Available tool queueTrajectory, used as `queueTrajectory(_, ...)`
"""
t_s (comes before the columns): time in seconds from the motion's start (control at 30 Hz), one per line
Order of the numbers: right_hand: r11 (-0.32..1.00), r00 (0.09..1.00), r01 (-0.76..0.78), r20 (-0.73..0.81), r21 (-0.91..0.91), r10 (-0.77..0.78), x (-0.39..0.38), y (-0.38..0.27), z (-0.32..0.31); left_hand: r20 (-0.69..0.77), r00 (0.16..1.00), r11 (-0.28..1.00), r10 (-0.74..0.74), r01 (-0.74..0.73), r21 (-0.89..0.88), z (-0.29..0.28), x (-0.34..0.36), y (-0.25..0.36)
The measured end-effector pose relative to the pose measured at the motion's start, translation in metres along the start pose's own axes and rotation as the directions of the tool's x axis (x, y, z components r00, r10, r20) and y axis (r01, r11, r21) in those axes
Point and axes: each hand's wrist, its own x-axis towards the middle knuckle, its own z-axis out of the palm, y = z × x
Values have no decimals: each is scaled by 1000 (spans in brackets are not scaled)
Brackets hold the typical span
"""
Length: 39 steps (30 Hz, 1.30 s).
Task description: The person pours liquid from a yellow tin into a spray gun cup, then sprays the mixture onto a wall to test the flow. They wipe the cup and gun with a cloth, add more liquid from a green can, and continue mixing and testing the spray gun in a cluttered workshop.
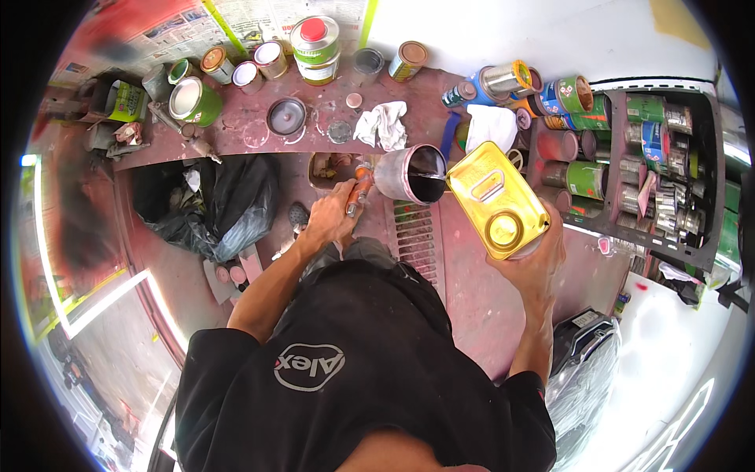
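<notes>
The left hand (332,211) is closed around an orange grip with metal parts (361,187), its fingers wrapped narrow. Just to the right of that grip sits a tilted, pale-walled cylindrical cup (393,175) with dark liquid (427,189) inside; whether the 2 are joined, I cannot tell.

The right hand (543,256) holds a gold rectangular metal can (497,206) at its lower right end, the fingers partly hidden beneath it. The can is tilted, its upper left corner at the cup's rim, and a thin, pale streak reaches from that corner into the cup. The cup thus lies between the 2 hands, nearer the left, with the can filling the space from cup to right hand.

Beyond them, on a reddish, paint-stained bench (444,102), lie a crumpled white cloth (383,126) and a round dark-grey dish-like lid (286,116). A black plastic bag (236,208) hangs left of the left hand; a dark rack (616,157) with metal cans stands at the far right.
</notes>
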Motion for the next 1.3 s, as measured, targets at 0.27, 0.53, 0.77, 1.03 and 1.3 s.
queueTrajectory(0.27,998,999,-31,-22,54,32,-12,9,4,-10,1000,997,26,-26,-69,12,-2,0)
queueTrajectory(0.53,924,944,-170,-211,343,253,-14,20,76,-87,996,989,12,-24,-144,-2,7,9)
queueTrajectory(0.77,510,843,-134,-173,850,509,54,2,159,-89,988,960,-123,96,-261,-36,-9,17)
queueTrajectory(1.03,388,760,32,-275,921,589,142,2,231,-96,936,741,-340,203,-640,-53,-59,28)
queueTrajectory(1.3,613,717,-1,-426,790,552,152,4,267,-171,872,782,-459,306,-543,-46,-92,7)
